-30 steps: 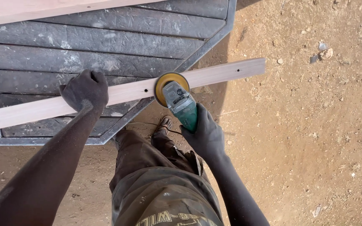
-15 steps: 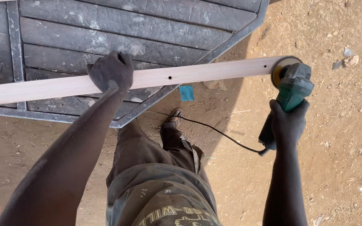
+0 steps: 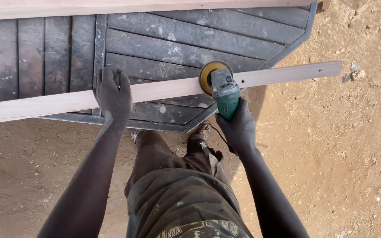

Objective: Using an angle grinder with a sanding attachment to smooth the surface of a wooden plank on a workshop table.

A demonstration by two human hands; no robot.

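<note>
1. The left hand (image 3: 113, 94), left of centre in the frame, lies palm down with its fingers curled over the far edge of the pale wooden strip (image 3: 164, 89); this looks meant to pin the strip against sliding.
2. The strip runs from the left edge to the upper right, resting on a dark slatted panel (image 3: 177, 44) whose worn planks sit in a metal frame, with its right end overhanging bare ground.
3. The right hand (image 3: 240, 128) is wrapped tightly around the green body of an angle grinder (image 3: 222, 90) at centre frame.
4. Its yellow sanding disc (image 3: 209, 72) lies flat against the strip's top face, likely for an even cut.
5. Sandy, pebbled dirt (image 3: 340, 145) fills the right and lower frame.
</note>
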